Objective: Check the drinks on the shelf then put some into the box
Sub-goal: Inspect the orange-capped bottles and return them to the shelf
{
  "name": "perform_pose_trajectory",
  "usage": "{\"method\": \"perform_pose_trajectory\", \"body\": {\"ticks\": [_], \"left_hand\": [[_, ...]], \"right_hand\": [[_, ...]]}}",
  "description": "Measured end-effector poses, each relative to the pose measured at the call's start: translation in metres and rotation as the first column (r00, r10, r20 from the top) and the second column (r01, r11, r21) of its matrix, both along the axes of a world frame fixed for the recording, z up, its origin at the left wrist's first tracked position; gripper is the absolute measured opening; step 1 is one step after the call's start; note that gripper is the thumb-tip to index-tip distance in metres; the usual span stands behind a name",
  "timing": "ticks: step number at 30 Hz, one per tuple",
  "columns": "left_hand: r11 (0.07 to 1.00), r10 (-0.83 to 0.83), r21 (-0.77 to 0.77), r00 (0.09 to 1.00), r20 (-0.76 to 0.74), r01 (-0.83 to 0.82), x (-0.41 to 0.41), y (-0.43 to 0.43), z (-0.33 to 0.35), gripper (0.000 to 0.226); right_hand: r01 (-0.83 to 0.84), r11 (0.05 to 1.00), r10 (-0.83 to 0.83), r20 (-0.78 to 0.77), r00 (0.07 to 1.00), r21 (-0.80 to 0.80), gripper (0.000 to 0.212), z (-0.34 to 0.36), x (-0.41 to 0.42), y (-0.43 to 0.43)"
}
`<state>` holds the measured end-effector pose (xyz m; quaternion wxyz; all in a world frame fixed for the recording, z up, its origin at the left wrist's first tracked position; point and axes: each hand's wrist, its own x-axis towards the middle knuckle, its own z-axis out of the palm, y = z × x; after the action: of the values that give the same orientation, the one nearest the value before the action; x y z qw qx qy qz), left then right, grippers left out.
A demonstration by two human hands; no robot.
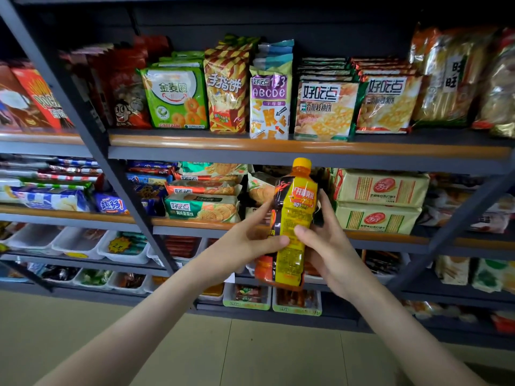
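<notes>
A drink bottle (292, 218) with an orange cap, orange liquid and a yellow-and-black label stands upright in the air in front of the shelves. My left hand (250, 240) holds it from the left, thumb on the front of the label and fingers reaching behind. From the right, my right hand (328, 246) grips it, with the thumb on the label and the fingers wrapped round the back. No box is in view.
A dark metal shelf unit (278, 154) with orange-edged boards fills the view. Snack bags (178, 98) stand on the upper board and biscuit packs (379, 201) on the middle one. White trays (125, 246) of small goods sit lower. The beige tiled floor (250, 352) lies below.
</notes>
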<state>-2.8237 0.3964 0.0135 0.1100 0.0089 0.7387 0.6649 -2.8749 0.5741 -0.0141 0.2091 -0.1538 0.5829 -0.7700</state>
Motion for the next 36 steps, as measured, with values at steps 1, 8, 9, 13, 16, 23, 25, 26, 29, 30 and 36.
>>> {"method": "perform_pose_trajectory", "body": {"ticks": [1, 8, 9, 13, 16, 23, 25, 26, 29, 30, 36], "left_hand": [[0.999, 0.004, 0.040, 1.000, -0.013, -0.004, -0.004, 0.002, 0.003, 0.064], [0.982, -0.009, 0.188, 0.999, -0.045, 0.018, -0.042, 0.000, 0.030, 0.073], [0.977, -0.043, 0.206, 0.998, -0.053, 0.053, -0.048, -0.001, 0.036, 0.076], [0.992, -0.067, 0.097, 0.985, -0.160, 0.083, -0.064, -0.003, 0.079, 0.049], [0.958, -0.048, -0.278, 0.915, -0.400, -0.071, -0.077, -0.005, 0.124, 0.035], [0.723, -0.109, -0.316, 0.350, -0.930, -0.615, -0.117, -0.048, 0.224, 0.030], [0.625, -0.192, -0.282, 0.207, -0.959, -0.728, -0.140, -0.072, 0.246, 0.040], [0.570, -0.253, -0.271, 0.148, -0.956, -0.776, -0.152, -0.081, 0.256, 0.043], [0.421, -0.419, -0.203, 0.009, -0.908, -0.884, -0.184, -0.105, 0.284, 0.046], [0.388, -0.457, -0.180, -0.019, -0.889, -0.904, -0.194, -0.112, 0.293, 0.045], [0.287, -0.503, -0.186, 0.018, -0.864, -0.940, -0.237, -0.139, 0.322, 0.049]], "right_hand": [[-0.017, 1.000, 0.017, 0.006, 1.000, -0.024, 0.095, 0.002, -0.004, 0.002], [-0.145, 0.989, 0.142, -0.163, 0.976, -0.010, 0.118, 0.035, -0.044, 0.025], [-0.135, 0.991, 0.131, -0.212, 0.968, -0.006, 0.121, 0.044, -0.048, 0.025], [-0.050, 0.994, 0.013, -0.356, 0.934, -0.095, 0.118, 0.074, -0.060, 0.019], [0.061, 0.987, -0.127, -0.483, 0.866, -0.150, 0.113, 0.108, -0.069, 0.010], [0.354, 0.883, -0.438, -0.815, 0.380, -0.309, 0.111, 0.234, -0.114, -0.009], [0.386, 0.843, -0.488, -0.835, 0.253, -0.375, 0.107, 0.272, -0.133, -0.019], [0.401, 0.824, -0.500, -0.845, 0.187, -0.399, 0.106, 0.289, -0.142, -0.025], [0.464, 0.781, -0.501, -0.863, 0.064, -0.418, 0.106, 0.322, -0.173, -0.040], [0.494, 0.769, -0.490, -0.871, 0.046, -0.406, 0.107, 0.329, -0.181, -0.046], [0.695, 0.679, -0.366, -0.929, 0.045, -0.234, 0.108, 0.353, -0.214, -0.072]]}}
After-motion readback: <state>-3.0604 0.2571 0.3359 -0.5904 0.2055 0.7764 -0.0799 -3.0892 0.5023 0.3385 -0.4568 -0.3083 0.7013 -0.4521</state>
